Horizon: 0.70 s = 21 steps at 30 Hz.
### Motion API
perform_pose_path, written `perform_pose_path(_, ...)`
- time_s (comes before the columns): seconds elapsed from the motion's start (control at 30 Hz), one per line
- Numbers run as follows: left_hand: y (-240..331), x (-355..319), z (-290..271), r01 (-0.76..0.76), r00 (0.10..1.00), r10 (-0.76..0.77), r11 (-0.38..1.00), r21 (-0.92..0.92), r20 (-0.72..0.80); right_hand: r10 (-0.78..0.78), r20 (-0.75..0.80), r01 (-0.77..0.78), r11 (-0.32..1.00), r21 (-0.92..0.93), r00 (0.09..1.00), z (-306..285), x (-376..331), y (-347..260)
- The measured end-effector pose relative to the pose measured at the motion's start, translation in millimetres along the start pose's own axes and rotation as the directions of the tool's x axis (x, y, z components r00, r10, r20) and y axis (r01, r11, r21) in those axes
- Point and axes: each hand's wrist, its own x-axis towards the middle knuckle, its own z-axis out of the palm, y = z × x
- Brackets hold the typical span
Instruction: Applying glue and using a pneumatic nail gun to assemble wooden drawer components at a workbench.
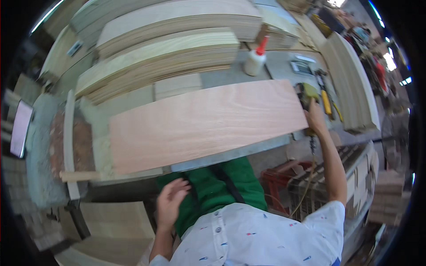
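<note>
White cloth, a printed shirt [262, 235], fills the bottom of the frame, with green cloth [246, 184] above it over the lap. Before that, at lower centre, the left hand [171, 199] hangs free, fingers loosely curled and apart, nothing in them; its forearm rises from the lower edge, well apart from the right one.

A pale pinkish board [208, 126] lies flat across the middle of the frame, its near edge close to the lip of the surface [275, 145]. It looks thin, stiff and fairly light, probably smooth enough to slide a little, with corners that could chip; the long edges, or both ends, seem the best places to hold it.

At the board's right end the right hand [315, 119] is closed around a green-topped tool [309, 92], the forearm reaching up from the lower right, elbow bent outward. Whether the tool touches the board cannot be told. It looks compact and rather heavy, best gripped round its body, with the hose [306, 190] trailing from below.

Farther off, upper right of centre, stand a red-tipped bottle [254, 63] and a yellow-handled tool [327, 103]; stacked panels [177, 20] fill the top.
</note>
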Motion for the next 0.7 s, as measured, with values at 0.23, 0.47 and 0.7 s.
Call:
perform_pose_path(0.23, 11, 13, 47, -0.027, 0.988, 0.037, 0.997, -0.066, 0.147, -0.040, -0.183, 0.084, 0.968, 0.238, 0.982, -30, 30, 25)
perform_pose_path(0.47, 36, -2, -24, -0.407, 0.659, 0.622, 0.767, 0.496, -0.422, -0.014, 0.103, -0.059, 0.735, 0.676, 0.995, -42, 1, -6)
perform_pose_path(0.7, 15, 17, -75, -0.252, 0.685, 0.567, 0.774, 0.581, -0.458, 0.071, 0.249, -0.258, 0.347, 0.902, 0.966, -40, -16, -45)
